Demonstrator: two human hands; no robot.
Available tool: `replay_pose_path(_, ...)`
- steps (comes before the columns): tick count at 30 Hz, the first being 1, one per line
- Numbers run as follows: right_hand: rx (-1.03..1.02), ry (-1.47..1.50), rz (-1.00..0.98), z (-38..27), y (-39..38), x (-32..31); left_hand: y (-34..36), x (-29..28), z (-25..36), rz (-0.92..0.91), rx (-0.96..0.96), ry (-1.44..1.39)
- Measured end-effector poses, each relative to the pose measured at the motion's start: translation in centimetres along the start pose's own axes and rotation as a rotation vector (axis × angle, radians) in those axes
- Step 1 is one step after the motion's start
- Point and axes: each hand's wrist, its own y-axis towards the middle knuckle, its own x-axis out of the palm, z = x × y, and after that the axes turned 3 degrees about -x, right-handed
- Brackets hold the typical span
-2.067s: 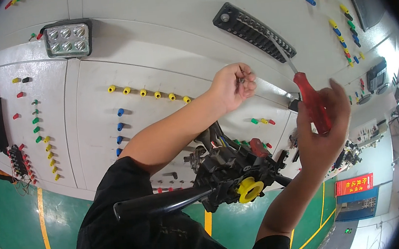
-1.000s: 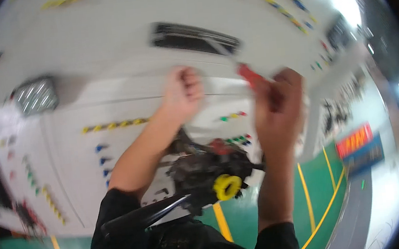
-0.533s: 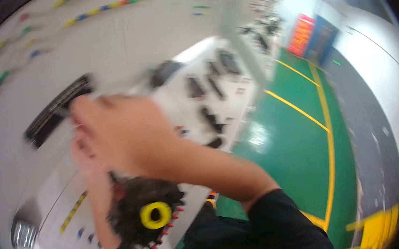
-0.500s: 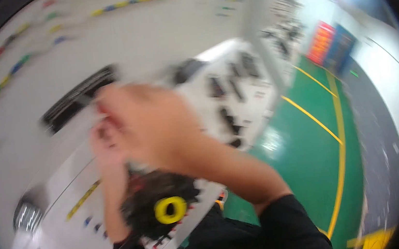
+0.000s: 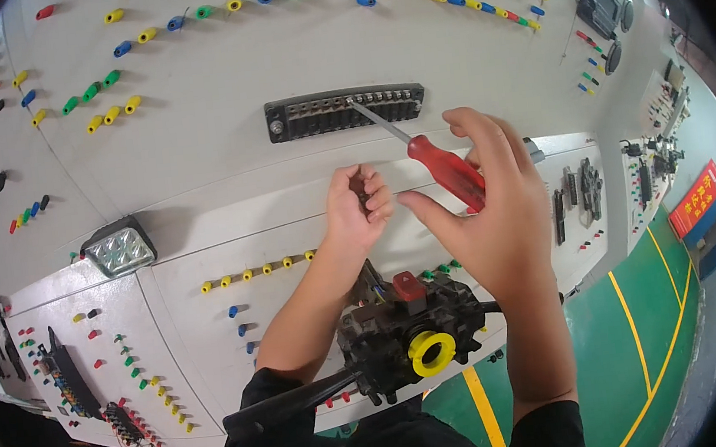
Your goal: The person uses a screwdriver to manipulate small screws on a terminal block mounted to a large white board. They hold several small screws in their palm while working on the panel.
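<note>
You had your right hand [image 5: 499, 200] at the red screwdriver [image 5: 450, 170], which ran up and left to the black terminal block [image 5: 326, 123] on the far, light panel. Its tip met the row of screw positions on that block near the middle. The step in hand looked to be screw work on this row, partway along: bright screw heads [image 5: 381, 96] lined the right part, while the left part looked duller. The next move seemed to call for a straight driver and a tip kept in its slot.

Your right thumb and forefinger stood wide apart, off the handle, whose butt lay hidden against your palm; whether the covered fingers gripped it, I could not tell. Your left hand [image 5: 358, 204] was curled just short of the block's near side, closed over a small dark thing [image 5: 361, 190], too little of it showing to name.

Counted, there was one screwdriver and one terminal block; its screws were too small to number surely. Near you stood one switch unit [image 5: 379, 343] with one yellow ring [image 5: 416, 357], one red button [image 5: 408, 285] and one long black stalk [image 5: 290, 405] reaching left. One square lamp [image 5: 119, 251] sat at the left. Six yellow sockets [image 5: 247, 274] showed left of your left forearm, with three blue sockets [image 5: 243, 330] nearer. Far left were three green sockets [image 5: 91, 92].
</note>
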Motion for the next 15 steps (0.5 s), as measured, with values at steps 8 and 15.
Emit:
replay_pose_path(8, 0.079, -0.083, 0.023, -0.5, -0.2, 0.3, -0.4, 0.2, 0.1, -0.016, -0.025, -0.045)
replay_pose_path(15, 0.174, -0.102, -0.019, -0.5, -0.9, 1.2, -0.2, 0.0, -0.5, -0.051, -0.021, -0.011)
